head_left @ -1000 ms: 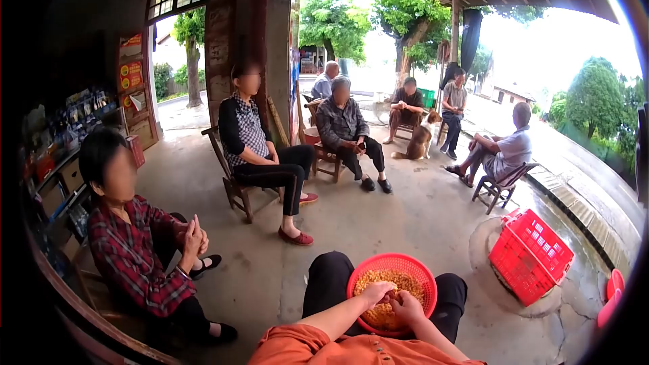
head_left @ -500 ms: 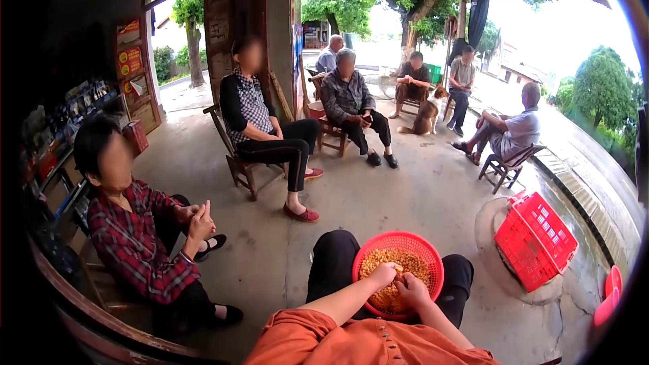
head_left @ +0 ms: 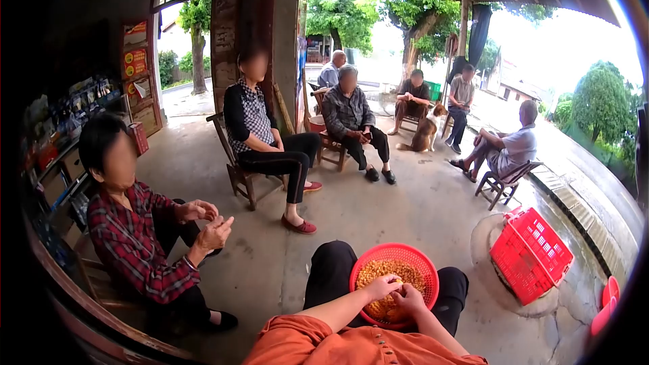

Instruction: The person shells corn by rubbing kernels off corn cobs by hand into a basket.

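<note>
On my lap rests a red plastic colander-like basket (head_left: 435,280), with small golden-yellow kernels (head_left: 378,272) spread inside it. Over the basket my left hand (head_left: 382,286) is closed, its fingertips pinched around a small pale-yellow piece (head_left: 398,282). My right hand (head_left: 408,299) is closed too, its fingers meeting the left at the same piece. What exactly the piece is, I cannot make out; the fingers cover most of it. Both hands hide part of the kernels.
A person in a plaid shirt (head_left: 142,230) sits close on my left, hands raised. Other people sit on wooden chairs ahead, with a brown-and-white dog (head_left: 426,130) among them. A red plastic crate (head_left: 531,255) stands on the concrete floor to my right.
My view has shifted slightly. My hands stay together over the basket, with small finger movements. The person in plaid has drawn their hands apart a little.
</note>
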A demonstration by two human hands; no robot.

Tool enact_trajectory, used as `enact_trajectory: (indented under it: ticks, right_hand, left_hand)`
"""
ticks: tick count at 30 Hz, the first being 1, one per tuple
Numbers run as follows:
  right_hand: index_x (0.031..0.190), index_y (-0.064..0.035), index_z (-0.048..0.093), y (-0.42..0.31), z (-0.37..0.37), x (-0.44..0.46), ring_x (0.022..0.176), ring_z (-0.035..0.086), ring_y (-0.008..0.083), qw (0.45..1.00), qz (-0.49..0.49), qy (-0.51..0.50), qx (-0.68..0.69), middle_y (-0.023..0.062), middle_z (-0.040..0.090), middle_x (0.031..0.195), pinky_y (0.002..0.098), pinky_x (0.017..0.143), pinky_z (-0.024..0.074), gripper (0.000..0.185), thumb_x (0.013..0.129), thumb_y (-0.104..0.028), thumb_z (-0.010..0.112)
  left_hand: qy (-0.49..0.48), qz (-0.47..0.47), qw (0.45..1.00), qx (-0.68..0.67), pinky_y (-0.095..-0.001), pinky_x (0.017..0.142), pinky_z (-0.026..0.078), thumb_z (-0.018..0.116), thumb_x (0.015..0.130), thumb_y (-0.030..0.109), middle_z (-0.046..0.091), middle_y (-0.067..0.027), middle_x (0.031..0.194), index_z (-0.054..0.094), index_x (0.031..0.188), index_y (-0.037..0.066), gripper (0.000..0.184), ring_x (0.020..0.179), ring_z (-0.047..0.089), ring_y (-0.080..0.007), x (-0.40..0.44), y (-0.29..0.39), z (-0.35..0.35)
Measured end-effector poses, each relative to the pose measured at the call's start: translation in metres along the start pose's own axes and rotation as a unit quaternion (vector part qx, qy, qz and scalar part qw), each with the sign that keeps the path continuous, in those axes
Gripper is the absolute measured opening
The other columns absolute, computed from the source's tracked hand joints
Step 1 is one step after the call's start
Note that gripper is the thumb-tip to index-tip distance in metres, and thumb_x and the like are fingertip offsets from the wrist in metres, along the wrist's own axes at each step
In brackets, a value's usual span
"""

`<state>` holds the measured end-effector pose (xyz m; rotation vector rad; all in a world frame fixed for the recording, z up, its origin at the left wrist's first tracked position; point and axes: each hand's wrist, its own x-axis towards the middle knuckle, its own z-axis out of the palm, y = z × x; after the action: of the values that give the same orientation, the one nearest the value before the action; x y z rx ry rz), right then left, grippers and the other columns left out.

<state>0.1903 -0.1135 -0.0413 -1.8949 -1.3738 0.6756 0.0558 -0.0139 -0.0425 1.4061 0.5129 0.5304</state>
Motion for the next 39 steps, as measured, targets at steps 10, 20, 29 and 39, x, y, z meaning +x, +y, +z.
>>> enact_trajectory:
  ticks: [10, 20, 29, 39]
  right_hand:
    - [0.092, -0.0009, 0.059, -0.011, -0.005, -0.004, 0.071, 0.06, 0.0237, 1.0, -0.02, -0.008, 0.012, 0.0134, 0.064, 0.079, 0.0357, 0.066, 0.0473, 0.032, 0.086, -0.032, 0.064]
    - [0.108, -0.004, 0.058, -0.016, -0.009, -0.007, 0.071, 0.06, 0.0151, 0.992, 0.013, 0.046, 0.118, 0.0059, 0.062, 0.079, 0.0292, 0.064, 0.0491, 0.034, 0.088, -0.031, 0.064]
    - [0.102, -0.0056, 0.054, -0.015, -0.019, -0.005, 0.064, 0.051, 0.0074, 0.905, 0.049, -0.004, 0.421, -0.0011, 0.055, 0.078, 0.0223, 0.06, 0.0439, 0.022, 0.095, -0.026, 0.056]
    - [0.096, -0.0076, 0.056, -0.027, -0.027, -0.008, 0.065, 0.051, 0.0073, 0.891, 0.071, -0.059, 0.444, -0.0015, 0.055, 0.077, 0.0219, 0.062, 0.0433, 0.018, 0.098, -0.024, 0.051]
  left_hand:
    - [0.014, 0.01, 0.995, 0.095, -0.0269, 0.07, 0.049, 0.053, 0.095, 0.024, 0.063, -0.0063, 0.094, 0.058, 0.11, 0.002, 0.027, 0.082, 0.059, -0.0121, -0.006, 0.007, 0.005]
    - [0.021, -0.05, 0.998, -0.045, -0.0228, 0.066, 0.046, 0.056, 0.095, 0.021, 0.061, -0.0012, 0.087, 0.058, 0.102, 0.004, 0.019, 0.076, 0.056, -0.0088, 0.001, -0.001, -0.002]
    - [0.013, -0.032, 0.99, -0.14, -0.0232, 0.07, 0.048, 0.055, 0.092, 0.01, 0.055, 0.0018, 0.087, 0.048, 0.128, 0.006, 0.036, 0.076, 0.054, -0.0077, -0.014, 0.026, -0.001]
    - [0.023, -0.059, 0.988, -0.139, -0.0227, 0.076, 0.049, 0.055, 0.091, 0.007, 0.057, -0.0005, 0.097, 0.052, 0.126, 0.007, 0.035, 0.083, 0.056, -0.0088, -0.016, 0.033, -0.003]
